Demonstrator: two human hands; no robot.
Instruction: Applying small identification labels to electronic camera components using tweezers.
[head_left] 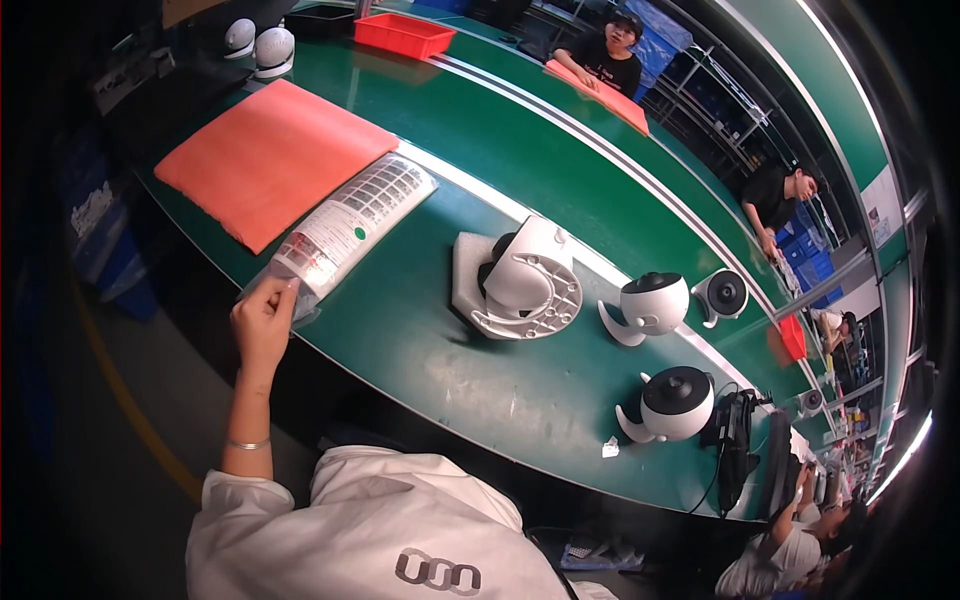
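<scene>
My left hand (265,318) is closed at the near end of a clear plastic bag (300,300), its thumb and fingers pinching the plastic. Inside the bag lies a stack of printed label sheets (350,215), with a green dot on top. Right beside the bag, an orange foam sheet (270,160) lies flat on the green workbench (430,390). A white device (535,285) rests tipped against a pale foam block (468,272), its ribbed round base showing. My right hand is out of view.
Three white round devices with black tops, one nearest (678,403), stand to the right. Beside them lies a black corded tool (735,440). A small white scrap (610,448) is near the front edge. A red tray (405,37) stands far left. Co-workers (610,65) sit across the line.
</scene>
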